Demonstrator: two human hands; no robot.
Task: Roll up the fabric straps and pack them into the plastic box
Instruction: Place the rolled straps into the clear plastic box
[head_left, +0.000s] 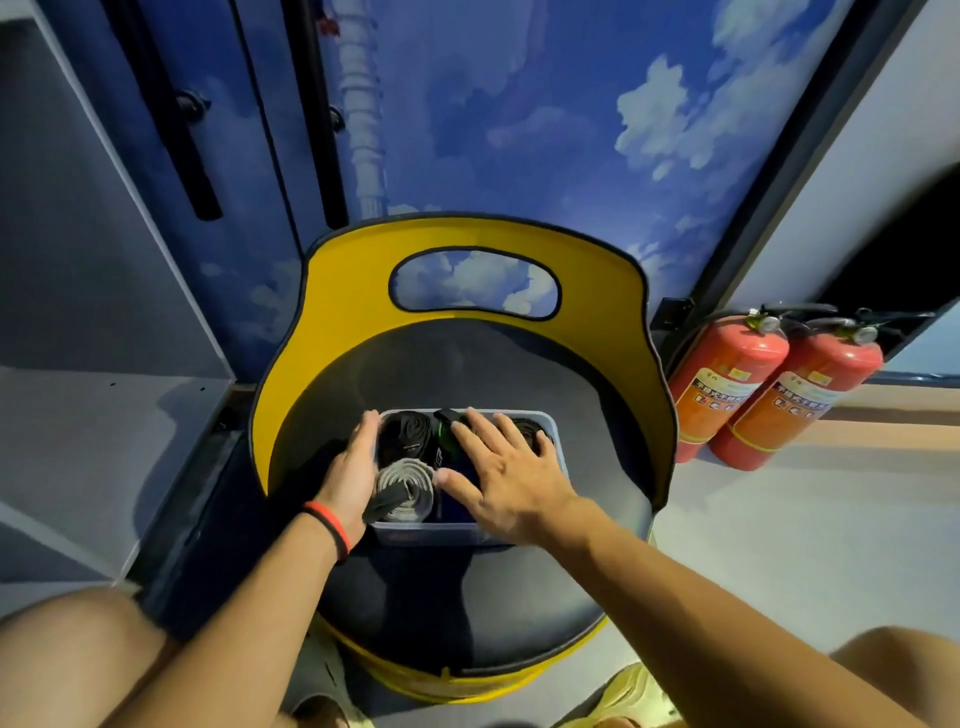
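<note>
A clear plastic box (431, 532) stands on the dark seat of a round yellow-backed chair (467, 597). Inside lie several rolled fabric straps: a grey roll (402, 480) at the near left, a black roll (408, 428) behind it, a black and green one (444, 441) in the middle, and a dark roll (530, 431) at the far right. My left hand (353, 467) rests flat against the box's left wall. My right hand (511, 475) lies spread, fingers straight, on top of the straps in the right half, hiding what is under it.
The yellow chair back (467, 244) with its handle cut-out rises just behind the box. Two red fire extinguishers (769, 395) stand on the floor to the right. A grey cabinet panel (78, 260) is at the left. My knees show at both lower corners.
</note>
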